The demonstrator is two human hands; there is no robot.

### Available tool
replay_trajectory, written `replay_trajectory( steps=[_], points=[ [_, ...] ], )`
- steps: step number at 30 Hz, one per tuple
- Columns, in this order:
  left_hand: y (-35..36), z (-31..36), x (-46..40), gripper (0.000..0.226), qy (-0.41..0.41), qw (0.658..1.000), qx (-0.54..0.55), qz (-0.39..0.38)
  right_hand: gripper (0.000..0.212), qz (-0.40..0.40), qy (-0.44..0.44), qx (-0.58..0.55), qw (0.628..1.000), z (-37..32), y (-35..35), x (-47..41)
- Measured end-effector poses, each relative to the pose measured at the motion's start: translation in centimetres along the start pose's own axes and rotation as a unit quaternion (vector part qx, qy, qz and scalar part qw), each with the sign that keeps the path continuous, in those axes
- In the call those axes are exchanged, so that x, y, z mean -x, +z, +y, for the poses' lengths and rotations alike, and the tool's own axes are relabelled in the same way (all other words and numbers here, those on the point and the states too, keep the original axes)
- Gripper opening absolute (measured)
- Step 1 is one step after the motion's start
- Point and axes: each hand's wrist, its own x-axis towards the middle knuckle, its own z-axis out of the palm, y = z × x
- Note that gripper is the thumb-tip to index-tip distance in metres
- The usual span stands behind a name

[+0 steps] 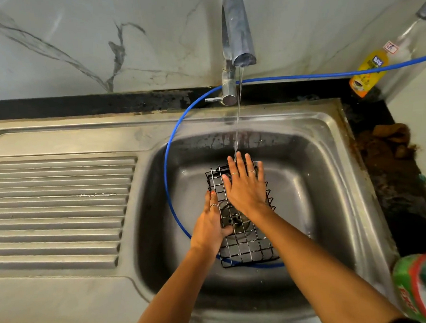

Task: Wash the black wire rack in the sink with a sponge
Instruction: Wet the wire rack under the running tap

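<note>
The black wire rack (246, 248) lies in the steel sink basin (306, 181), over the drain. My left hand (210, 225) grips the rack's left edge, thumb curled over the wires. My right hand (245, 186) lies flat on the far part of the rack with straight, spread fingers. A thin stream of water from the tap (237, 31) falls onto my right fingertips. A green sponge in a red-and-green pack (423, 286) sits at the lower right, beside the sink; neither hand touches it.
A blue hose (171, 143) loops from the right wall round the tap and down into the basin under the rack. A yellow dish-soap bottle (367, 74) stands at the back right. The ribbed drainboard (56, 209) lies to the left. Brown debris (388, 144) covers the right counter.
</note>
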Motion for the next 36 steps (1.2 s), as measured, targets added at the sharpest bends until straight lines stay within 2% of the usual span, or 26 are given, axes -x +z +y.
replay_trajectory(
  steps=[2, 7, 13, 15, 19, 22, 25, 27, 30, 31, 34, 36],
  points=[
    [-0.1, 0.0, -0.1, 0.103, 0.002, 1.000, 0.004, 0.001, 0.061, 0.002, -0.037, 0.024, 0.999, 0.1, 0.1, 0.4],
    [-0.2, -0.1, -0.1, 0.107, 0.024, 1.000, 0.012, -0.002, 0.058, 0.002, -0.214, 0.025, 0.976, 1.4, 0.6, 4.2],
    [-0.1, 0.2, -0.1, 0.105, -0.002, 1.000, 0.011, -0.017, 0.050, 0.013, -0.227, 0.005, 0.974, 2.7, 2.0, 9.4],
    [-0.1, 0.4, -0.1, 0.105, -0.001, 1.000, 0.008, -0.027, 0.047, -0.001, -0.205, -0.004, 0.979, 3.3, 1.5, 8.6],
    [-0.4, 0.6, -0.1, 0.102, -0.014, 0.999, -0.006, -0.041, 0.046, -0.011, -0.095, -0.024, 0.995, 3.1, 0.0, 4.6],
    [-0.4, 0.7, -0.1, 0.103, -0.021, 0.998, -0.003, -0.051, 0.046, -0.017, -0.043, -0.060, 0.997, 2.9, -0.6, 1.5],
    [-0.1, 0.6, -0.2, 0.105, -0.048, 0.996, 0.042, -0.057, 0.048, -0.007, -0.022, -0.084, 0.996, 2.6, -0.4, 0.4],
    [-0.1, 0.7, 0.0, 0.105, -0.076, 0.991, 0.090, -0.062, 0.053, 0.007, 0.041, -0.101, 0.994, 2.3, -0.3, 0.4],
    [-0.3, 1.2, 0.6, 0.104, -0.113, 0.973, 0.182, -0.091, 0.072, 0.008, 0.211, -0.187, 0.959, 2.1, -1.3, 0.7],
    [-0.5, 1.5, 0.7, 0.103, -0.120, 0.969, 0.194, -0.099, 0.073, -0.008, 0.237, -0.228, 0.944, 2.1, -1.9, 0.7],
    [-0.7, 1.9, 0.8, 0.103, -0.142, 0.958, 0.228, -0.101, 0.069, -0.046, 0.237, -0.332, 0.912, 2.6, -3.2, 0.2],
    [-1.3, 2.4, 1.5, 0.101, -0.150, 0.949, 0.255, -0.107, 0.061, -0.049, 0.216, -0.366, 0.904, 2.9, -4.7, 0.2]
  ],
)
